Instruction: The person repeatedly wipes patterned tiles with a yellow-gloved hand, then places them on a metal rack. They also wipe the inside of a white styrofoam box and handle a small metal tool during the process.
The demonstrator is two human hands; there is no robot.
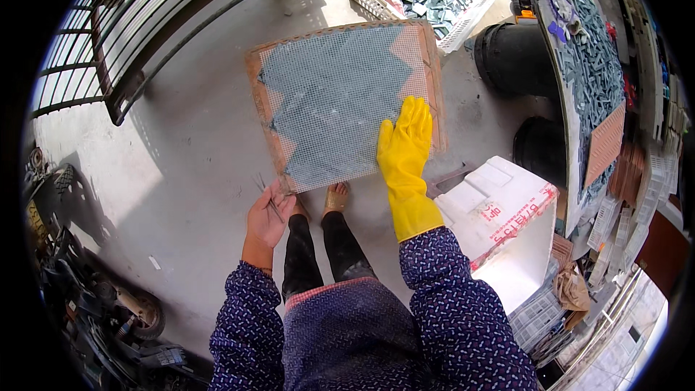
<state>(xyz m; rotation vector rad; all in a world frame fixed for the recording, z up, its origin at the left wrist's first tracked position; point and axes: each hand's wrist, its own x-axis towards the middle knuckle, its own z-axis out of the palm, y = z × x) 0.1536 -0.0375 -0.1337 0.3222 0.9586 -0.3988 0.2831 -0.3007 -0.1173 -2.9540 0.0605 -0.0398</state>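
The left hand [269, 219] half-curls at the near-left corner of the mesh [340, 105], hold unclear; the right hand [405, 146] lies flat on its right, gripping nothing. Uneven pressure might skew it.

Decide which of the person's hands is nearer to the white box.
Right. The gloved right hand is over the lower right of the mesh sheet, up and left of the white box; the bare left hand is at the sheet's lower-left corner, farther away.
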